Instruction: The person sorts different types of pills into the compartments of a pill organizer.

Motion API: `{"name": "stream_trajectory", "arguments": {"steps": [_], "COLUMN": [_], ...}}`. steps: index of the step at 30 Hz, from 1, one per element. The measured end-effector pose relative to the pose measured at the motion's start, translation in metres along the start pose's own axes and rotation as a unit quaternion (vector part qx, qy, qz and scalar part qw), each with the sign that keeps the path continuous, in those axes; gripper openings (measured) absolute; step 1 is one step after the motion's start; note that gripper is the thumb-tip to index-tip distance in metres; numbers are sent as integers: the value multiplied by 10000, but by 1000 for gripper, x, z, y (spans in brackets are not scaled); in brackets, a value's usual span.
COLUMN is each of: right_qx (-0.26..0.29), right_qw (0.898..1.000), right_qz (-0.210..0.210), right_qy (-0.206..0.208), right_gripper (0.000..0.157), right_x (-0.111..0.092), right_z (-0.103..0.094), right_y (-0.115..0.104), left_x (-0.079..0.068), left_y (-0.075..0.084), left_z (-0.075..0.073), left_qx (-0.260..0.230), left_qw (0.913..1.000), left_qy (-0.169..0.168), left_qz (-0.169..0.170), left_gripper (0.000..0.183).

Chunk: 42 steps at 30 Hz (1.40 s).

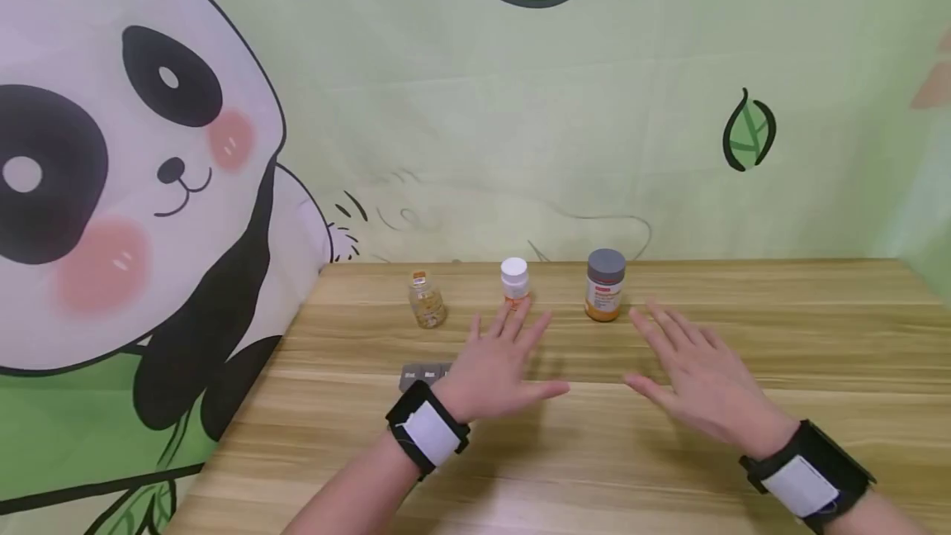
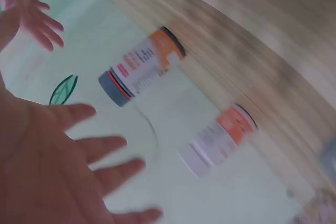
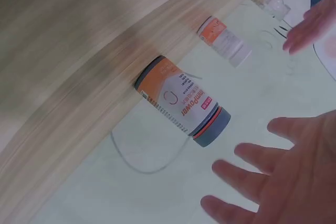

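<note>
Fingers spread, my left hand (image 1: 496,370) hovers over the table in front of a small white-capped bottle (image 1: 514,279) with an orange and white label. It partly covers a grey pill organizer (image 1: 423,375) marked with day names. My right hand (image 1: 706,382), also spread and holding nothing, is nearest to a larger supplement bottle (image 1: 605,286) with a dark grey lid; the right wrist view shows this bottle (image 3: 181,100) apart from the fingers. To the left stands a clear glass bottle (image 1: 427,301) with small yellowish contents.
The wooden table (image 1: 817,329) ends at the back against a pale green cloth (image 1: 446,106) printed with leaves and a large panda (image 1: 245,287). Three bottles stand in a loose row near that back edge. Both wrists wear black straps (image 1: 810,473).
</note>
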State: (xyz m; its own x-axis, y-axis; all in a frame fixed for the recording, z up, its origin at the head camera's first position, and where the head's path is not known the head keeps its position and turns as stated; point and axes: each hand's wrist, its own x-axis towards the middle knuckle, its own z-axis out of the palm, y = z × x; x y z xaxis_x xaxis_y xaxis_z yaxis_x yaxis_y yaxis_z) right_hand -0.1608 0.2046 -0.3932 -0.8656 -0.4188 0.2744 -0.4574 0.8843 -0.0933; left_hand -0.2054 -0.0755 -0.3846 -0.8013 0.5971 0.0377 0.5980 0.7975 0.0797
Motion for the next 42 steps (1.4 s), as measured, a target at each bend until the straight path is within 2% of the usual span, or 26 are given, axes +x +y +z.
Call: {"name": "stream_trajectory", "arguments": {"steps": [4, 6, 8, 9, 13, 15, 16, 19, 23, 28, 34, 38, 42], "right_qx": [44, 61, 73, 71, 34, 23, 27, 62, 113, 148, 217, 226, 246], "right_qw": [9999, 10000, 10000, 10000, 9999, 9998, 9998, 9999, 9998, 9996, 9992, 9991, 9992], "right_qz": [-25, 15, 33, 18, -48, -53, -52, -57, -40, 91, 136, 84, 50], "right_qy": [103, 40, -43, -66, -152, -164, -167, -141, -162, -245, -320, -348, -305], "right_gripper": [67, 64, 62, 61, 58, 57, 58, 58, 58, 57, 55, 55, 51], "right_x": [-2, -4, -5, -6, -7, -7, -8, -9, -10, -13, -19, -23, -26], "right_z": [0, -1, -3, -3, -4, -3, -3, -2, 0, 0, -1, 1, 3], "right_y": [0, 0, 0, 0, 2, 2, 2, 2, 2, 2, 6, 9, 10], "left_x": [-12, -20, -28, -32, -43, -45, -46, -47, -49, -51, -45, -36, -20], "left_y": [-27, -44, -62, -70, -96, -103, -106, -110, -114, -120, -124, -117, -96], "left_z": [-7, -9, -8, -8, -3, 2, 5, 14, 25, 28, 24, 27, 30], "left_qx": [-234, -331, -565, -770, -1657, -1888, -1866, -1595, -1222, -1157, -1219, -1057, -880], "left_qw": [9981, 9976, 9975, 9963, 9814, 9767, 9781, 9856, 9919, 9924, 9916, 9932, 9935], "left_qy": [-96, -174, -284, -374, -562, -477, -406, -174, -135, -295, -404, -481, -642], "left_qz": [567, 578, 301, 57, -795, -896, -824, -542, -319, -303, -133, 20, 326], "left_gripper": [80, 74, 69, 67, 66, 69, 70, 70, 67, 67, 43, 36, 37]}}
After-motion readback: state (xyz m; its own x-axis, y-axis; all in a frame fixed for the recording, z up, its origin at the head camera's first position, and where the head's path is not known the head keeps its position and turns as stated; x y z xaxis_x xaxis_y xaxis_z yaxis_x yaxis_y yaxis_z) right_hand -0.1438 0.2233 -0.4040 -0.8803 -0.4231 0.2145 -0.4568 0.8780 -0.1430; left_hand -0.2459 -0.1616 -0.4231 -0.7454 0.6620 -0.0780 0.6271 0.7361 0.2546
